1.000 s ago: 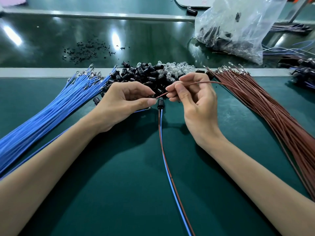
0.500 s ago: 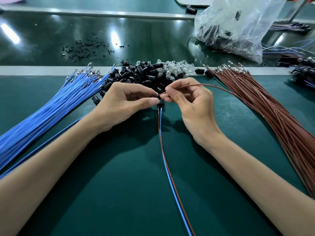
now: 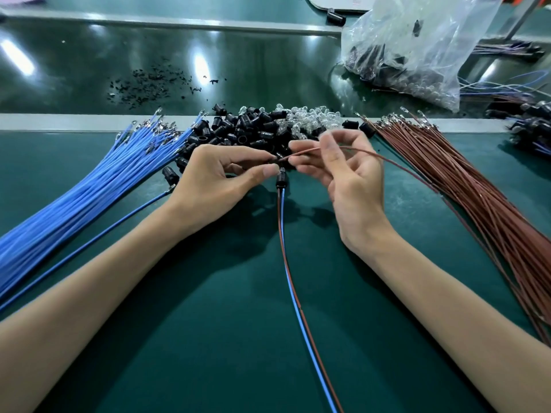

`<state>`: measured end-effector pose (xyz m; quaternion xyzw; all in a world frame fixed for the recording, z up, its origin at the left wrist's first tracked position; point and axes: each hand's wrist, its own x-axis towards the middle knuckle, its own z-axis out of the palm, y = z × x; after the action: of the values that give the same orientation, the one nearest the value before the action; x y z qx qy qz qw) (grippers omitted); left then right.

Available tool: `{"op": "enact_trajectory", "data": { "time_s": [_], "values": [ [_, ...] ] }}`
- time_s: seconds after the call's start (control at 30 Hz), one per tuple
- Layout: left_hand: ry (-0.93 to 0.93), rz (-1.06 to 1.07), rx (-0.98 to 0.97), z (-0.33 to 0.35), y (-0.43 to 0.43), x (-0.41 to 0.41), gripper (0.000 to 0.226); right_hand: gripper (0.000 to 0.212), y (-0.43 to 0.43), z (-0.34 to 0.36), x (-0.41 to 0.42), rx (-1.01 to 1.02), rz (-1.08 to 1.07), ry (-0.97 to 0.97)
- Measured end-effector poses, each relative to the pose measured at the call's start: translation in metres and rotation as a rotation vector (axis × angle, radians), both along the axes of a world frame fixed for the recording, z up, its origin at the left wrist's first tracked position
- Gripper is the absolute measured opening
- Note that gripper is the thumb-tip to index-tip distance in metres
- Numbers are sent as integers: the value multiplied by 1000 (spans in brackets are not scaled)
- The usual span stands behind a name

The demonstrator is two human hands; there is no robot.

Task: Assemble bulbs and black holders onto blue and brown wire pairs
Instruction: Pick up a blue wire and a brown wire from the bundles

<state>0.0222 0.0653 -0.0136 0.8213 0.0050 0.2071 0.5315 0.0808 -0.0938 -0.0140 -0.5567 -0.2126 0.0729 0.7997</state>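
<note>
Green mat (image 3: 238,338) bears black holder (image 3: 281,179) capping blue-brown wires (image 3: 290,278).

Your bare left forearm (image 3: 89,287) comes in from the near left and your bare right forearm (image 3: 447,296) from the near right. The two hands almost meet in the middle. Your left hand (image 3: 214,180) is curled, knuckles toward the far side, with thumb and forefinger tips pinching a small black part (image 3: 276,159). Your right hand (image 3: 351,180) stands on edge, palm facing left. Its thumb and forefinger are lifted and pinch a brown wire (image 3: 307,151). The other three fingers curl loosely toward your left hand.
</note>
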Motion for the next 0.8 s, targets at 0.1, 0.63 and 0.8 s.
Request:
{"op": "enact_trajectory", "data": {
  "time_s": [0.1, 0.63, 0.8],
  "values": [
    [-44, -9, 164, 1, -1, -2, 17, 14, 0, -3, 2, -213, -122, -92],
    [-194, 71, 461, -3, -1, -1, 23, 13, 0, -4, 2, -281, -51, 5],
    [-214, 147, 539, -7, 1, 0, 26, 20, 0, 3, 9, 121, -102, 309]
  ]
}}
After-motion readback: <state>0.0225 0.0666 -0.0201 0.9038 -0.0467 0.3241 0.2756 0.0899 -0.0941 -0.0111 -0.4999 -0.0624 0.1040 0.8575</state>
